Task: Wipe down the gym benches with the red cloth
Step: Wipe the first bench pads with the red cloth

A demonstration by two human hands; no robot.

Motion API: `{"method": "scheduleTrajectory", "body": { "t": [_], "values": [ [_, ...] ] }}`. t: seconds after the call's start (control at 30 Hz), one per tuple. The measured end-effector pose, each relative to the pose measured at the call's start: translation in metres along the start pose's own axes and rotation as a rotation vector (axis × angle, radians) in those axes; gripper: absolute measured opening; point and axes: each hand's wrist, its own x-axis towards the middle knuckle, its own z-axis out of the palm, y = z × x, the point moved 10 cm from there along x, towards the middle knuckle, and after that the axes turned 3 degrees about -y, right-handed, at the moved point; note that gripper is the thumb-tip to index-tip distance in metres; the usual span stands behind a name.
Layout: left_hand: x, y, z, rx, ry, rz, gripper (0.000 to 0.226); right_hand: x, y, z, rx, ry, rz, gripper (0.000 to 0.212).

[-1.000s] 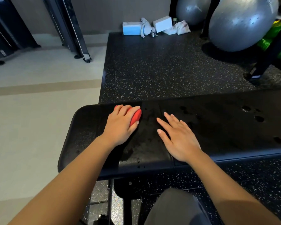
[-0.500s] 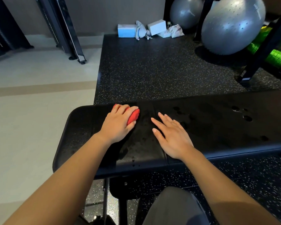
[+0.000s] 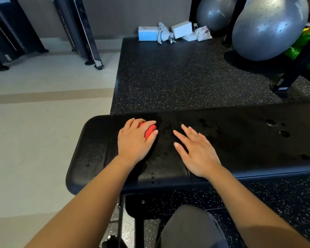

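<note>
Little shifts since the earlier frame: left hand [image 3: 134,143] stays curled over the bunched red cloth [image 3: 150,131] near the bench's [image 3: 249,151] left end. Right hand [image 3: 198,152], at its 3 o'clock, lies flat, fingers straight. Droplets [image 3: 271,122] farther toward 3 o'clock: mostly unwiped, I judge.

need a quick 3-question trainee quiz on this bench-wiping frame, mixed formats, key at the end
1. True or false: the right hand lies flat on the bench, holding nothing.
2. Which hand grips the red cloth? A) left hand B) right hand C) both
3. Fill in: beyond the bench, at the far right, are two grey ____.
Key: 1 true; 2 A; 3 exercise balls.
</note>
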Motion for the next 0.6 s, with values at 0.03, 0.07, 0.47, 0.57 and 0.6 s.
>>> {"method": "scheduleTrajectory", "body": {
  "t": [0.03, 0.07, 0.47, 0.57, 0.6],
  "values": [
    [0.003, 0.0, 0.001, 0.0, 0.0, 0.006, 0.039, 0.0, 0.0, 0.0, 0.003, 0.0, 0.0, 0.052],
    [0.005, 0.0, 0.0, 0.003, -0.002, 0.013, 0.037, 0.0, 0.0, 0.0, 0.004, 0.001, -0.001, 0.052],
    [-0.055, -0.012, -0.022, -0.065, -0.013, 0.212, 0.044, -0.006, -0.004, 0.003, -0.017, -0.039, 0.0, 0.055],
    [-0.059, -0.014, -0.02, -0.047, -0.012, 0.204, 0.047, -0.004, -0.004, 0.003, -0.031, -0.038, 0.007, 0.055],
    [-0.054, -0.012, -0.019, -0.033, -0.02, 0.195, 0.047, -0.003, -0.003, 0.003, -0.033, -0.039, 0.009, 0.055]
  ]
}}
